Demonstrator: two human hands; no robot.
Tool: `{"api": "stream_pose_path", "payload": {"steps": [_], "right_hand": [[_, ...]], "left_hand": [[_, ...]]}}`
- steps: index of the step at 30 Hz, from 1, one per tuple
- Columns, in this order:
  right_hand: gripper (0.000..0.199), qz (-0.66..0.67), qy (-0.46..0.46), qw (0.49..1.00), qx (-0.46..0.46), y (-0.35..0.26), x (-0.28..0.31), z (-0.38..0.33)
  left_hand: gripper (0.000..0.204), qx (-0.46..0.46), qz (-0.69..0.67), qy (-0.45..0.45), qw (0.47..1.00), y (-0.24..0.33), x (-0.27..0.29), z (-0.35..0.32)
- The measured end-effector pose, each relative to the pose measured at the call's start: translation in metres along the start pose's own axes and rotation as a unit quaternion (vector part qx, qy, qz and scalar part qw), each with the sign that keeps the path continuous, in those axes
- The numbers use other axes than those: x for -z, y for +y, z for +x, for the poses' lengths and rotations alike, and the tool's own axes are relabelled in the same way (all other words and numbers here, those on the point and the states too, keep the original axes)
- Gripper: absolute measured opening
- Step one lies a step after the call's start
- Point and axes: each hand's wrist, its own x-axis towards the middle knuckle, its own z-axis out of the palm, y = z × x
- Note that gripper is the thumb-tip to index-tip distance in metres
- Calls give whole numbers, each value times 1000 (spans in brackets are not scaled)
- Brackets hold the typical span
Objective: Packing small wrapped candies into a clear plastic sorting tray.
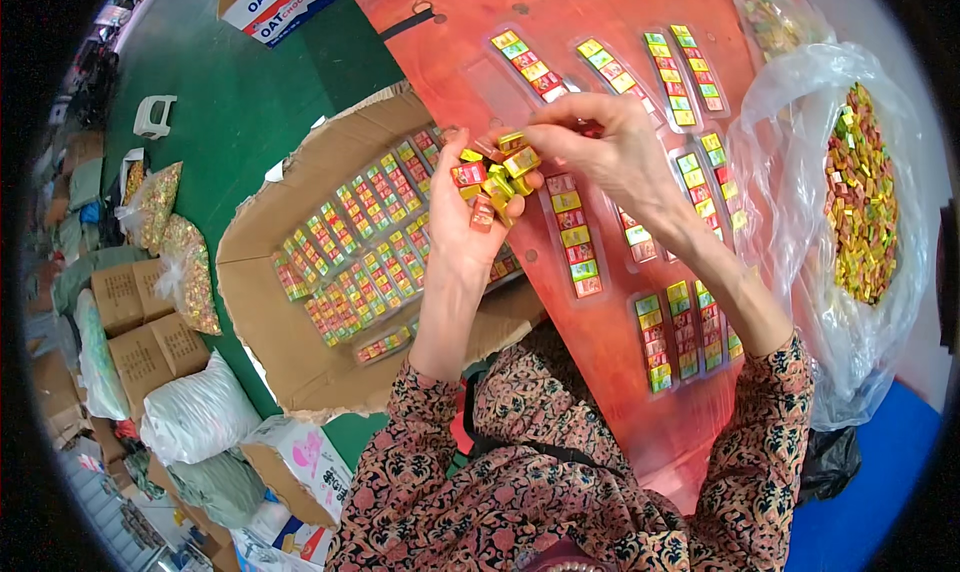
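Observation:
My left hand [467,212] is turned palm up in front of me, cupped round a loose handful of small wrapped candies [498,182] in yellow, red and green. Just to its right, my right hand [605,147] has its thumb and fingers pinched together beside the pile. A bit of red shows by those fingers, but whether they hold it I cannot make out. Beneath and beyond my hands, clear plastic trays [574,234] carry rows of the same candies on the red tabletop [640,452]. One tray [526,64] at the far side has a filled row beside a bare section.
At left stands an open cardboard box [250,262] holding many filled trays. On the right, a large clear bag [800,312] contains a heap of loose candies [862,202]. Sacks [205,407], cartons [150,357] and a white stool [154,117] are on the green floor.

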Motion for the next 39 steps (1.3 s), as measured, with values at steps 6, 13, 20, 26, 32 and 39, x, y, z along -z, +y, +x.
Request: {"api": "stream_pose_path", "payload": {"steps": [6,13,20,26,32,39], "right_hand": [[15,-301,-79,932,187,0,-17,15],[15,-298,-75,935,178,-5,-15,15],[21,-23,-98,995,28,1,-8,21],[22,-31,-42,997,-60,2,26,20],[21,-51,19,996,-67,23,54,20],[24,-139,9,988,-58,32,62,20]], "left_hand": [[25,-20,3,20,1000,-4,-1,2],[23,-30,3,23,999,-3,-4,2],[29,-40,23,-9,999,-4,-2,3],[38,-10,-4,-26,1000,-2,0,3],[43,1,-16,-16,1000,-2,2,4],[43,4,-16,1,1000,-1,1,1]]}}
